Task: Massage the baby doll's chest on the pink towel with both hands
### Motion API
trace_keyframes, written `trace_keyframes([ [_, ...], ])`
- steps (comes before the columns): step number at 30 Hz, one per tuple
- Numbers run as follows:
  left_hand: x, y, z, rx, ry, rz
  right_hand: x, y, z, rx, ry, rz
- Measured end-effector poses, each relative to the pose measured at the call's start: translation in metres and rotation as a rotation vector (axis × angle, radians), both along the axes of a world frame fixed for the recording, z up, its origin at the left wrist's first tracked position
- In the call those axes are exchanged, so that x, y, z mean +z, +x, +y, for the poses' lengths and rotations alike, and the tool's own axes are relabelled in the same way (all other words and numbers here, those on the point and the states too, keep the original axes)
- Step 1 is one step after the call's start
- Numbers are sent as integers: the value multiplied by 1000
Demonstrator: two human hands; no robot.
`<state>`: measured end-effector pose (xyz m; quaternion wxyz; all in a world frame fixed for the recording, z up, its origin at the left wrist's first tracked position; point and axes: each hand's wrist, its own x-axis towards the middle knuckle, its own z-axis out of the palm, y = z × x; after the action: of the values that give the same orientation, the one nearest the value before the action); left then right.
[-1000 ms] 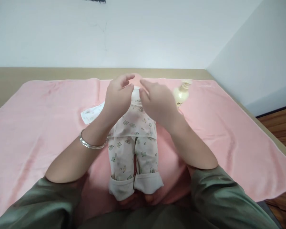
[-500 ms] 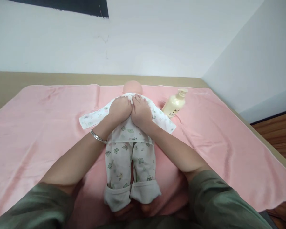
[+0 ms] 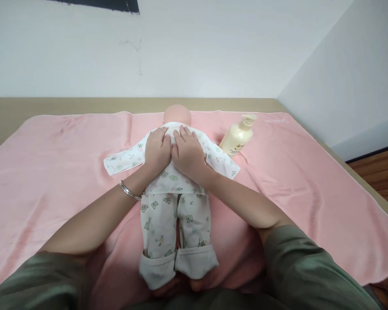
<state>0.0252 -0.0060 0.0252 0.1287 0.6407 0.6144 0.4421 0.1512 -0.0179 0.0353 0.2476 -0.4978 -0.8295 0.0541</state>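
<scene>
A baby doll [image 3: 177, 114] lies face down on a pink blanket [image 3: 67, 181], its head away from me. It wears a white printed top [image 3: 174, 183] and matching trousers [image 3: 194, 219] with the cuffs turned up. My left hand [image 3: 157, 150] rests flat on the left of the doll's upper back, fingers pointing toward its head. Beside it, my right hand [image 3: 188, 151] lies flat on the right of the upper back, fingers slightly spread. The thumbs are close together over the middle of the back. Both of the doll's sleeves stretch outward.
A cream pump bottle [image 3: 237, 137] stands on the blanket close to the doll's right-hand sleeve. Behind the blanket runs a beige table edge [image 3: 84, 105] against a white wall [image 3: 197, 51]. Brown wood panelling [image 3: 381, 172] is at the far right.
My hands have moved slightly apart on the doll's back. The left fingers, curled over before, now lie flatter and point toward the head. The view has shifted a little.
</scene>
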Motion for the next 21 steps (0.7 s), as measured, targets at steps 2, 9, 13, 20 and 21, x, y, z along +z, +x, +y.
trace_keyframes([
  [2,-5,-2,-2,33,25,-120,-1,-1,-15,51,37,-32],
  [9,-12,-4,-3,65,77,-224,5,9,4,256,-28,-88],
  [13,-11,-4,-4,83,72,-223,9,26,47,189,-106,-39],
  [20,-12,-5,-5,93,82,-246,7,11,3,-10,-19,-92],
  [21,-13,-5,-5,89,74,-248,5,7,-10,8,13,-104],
])
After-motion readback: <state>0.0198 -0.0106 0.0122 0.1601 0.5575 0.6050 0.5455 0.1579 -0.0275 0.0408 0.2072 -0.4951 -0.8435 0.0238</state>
